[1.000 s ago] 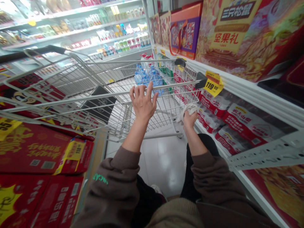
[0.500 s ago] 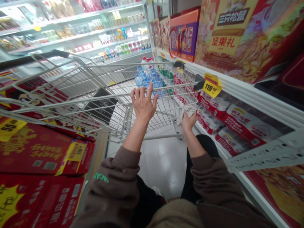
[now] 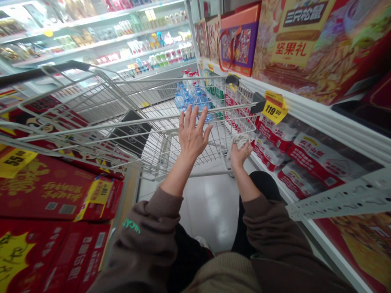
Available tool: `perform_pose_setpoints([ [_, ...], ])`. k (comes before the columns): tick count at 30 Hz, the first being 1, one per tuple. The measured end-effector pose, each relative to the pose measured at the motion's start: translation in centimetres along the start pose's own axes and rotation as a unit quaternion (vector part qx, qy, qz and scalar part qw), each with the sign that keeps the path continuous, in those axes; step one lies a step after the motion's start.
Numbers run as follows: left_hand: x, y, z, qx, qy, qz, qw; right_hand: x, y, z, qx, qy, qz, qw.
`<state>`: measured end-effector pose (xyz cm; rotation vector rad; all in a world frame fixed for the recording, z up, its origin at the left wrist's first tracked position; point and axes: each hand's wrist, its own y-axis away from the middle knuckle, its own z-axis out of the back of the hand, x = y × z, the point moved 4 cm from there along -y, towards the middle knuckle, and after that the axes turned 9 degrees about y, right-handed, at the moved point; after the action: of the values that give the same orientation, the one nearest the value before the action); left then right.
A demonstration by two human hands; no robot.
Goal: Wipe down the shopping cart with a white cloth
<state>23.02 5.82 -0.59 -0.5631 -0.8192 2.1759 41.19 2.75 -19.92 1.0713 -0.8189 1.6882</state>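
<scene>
A silver wire shopping cart (image 3: 146, 121) is seen stretching from nine o'clock to one o'clock, with its black handle (image 3: 69, 65) set at ten. Near the centre of the view, the left hand (image 3: 194, 132) is laid over the near top rail (image 3: 227, 108); its grip is released, with the fingers spread and extended across the bar rather than wrapped around it. At three o'clock from the left hand, slightly lower, the right hand (image 3: 241, 154) is found beside the cart's front end, below the dark corner cap (image 3: 258, 102). Its grip is clenched on a crumpled whitish cloth (image 3: 240, 140), which is bunched above the fingers; whether the wire is touched by the cloth cannot be told.

A dark panel (image 3: 131, 132) is seen through the mesh at nine to ten o'clock. Blue bottles (image 3: 198, 97) are placed on the far side of the rail, at twelve. At ten, lit shelves (image 3: 91, 49) are lined with packaged goods. A yellow price tag (image 3: 274, 108) is fixed to the rack edge between two and three, and bottle packs wrapped in red and white (image 3: 320, 156) are stacked below it. Red boxes (image 3: 45, 191) are piled at eight to nine.
</scene>
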Motion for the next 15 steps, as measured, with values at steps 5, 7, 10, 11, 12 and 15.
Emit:
perform_pose_setpoints([
  [5, 0.9, -0.1, 0.9, 0.006, -0.016, -0.015, 1.000, -0.1, 0.4, 0.1, 0.005, 0.003, -0.011, 1.000],
  [7, 1.9, -0.3, 1.8, -0.009, -0.018, -0.004, 1.000, 0.4, 0.5, 0.2, 0.006, 0.002, 0.028, 1.000],
  [10, 3.9, -0.6, 3.0, -0.033, -0.014, 0.033, 0.999, 0.6, 0.7, -0.2, 0.025, 0.007, 0.056, 0.998],
  [11, 4.6, -0.7, 3.2, -0.035, -0.013, 0.044, 0.998, 0.4, 0.8, -0.4, 0.032, 0.011, 0.050, 0.998],
  [12, 5.1, -0.8, 3.3, -0.037, -0.012, 0.052, 0.998, 0.2, 0.9, -0.6, 0.037, 0.015, 0.039, 0.998],
  [15, 5.9, -1.1, 3.3, -0.040, -0.016, 0.058, 0.997, 0.1, 1.2, -0.7, 0.034, 0.019, 0.032, 0.999],
])
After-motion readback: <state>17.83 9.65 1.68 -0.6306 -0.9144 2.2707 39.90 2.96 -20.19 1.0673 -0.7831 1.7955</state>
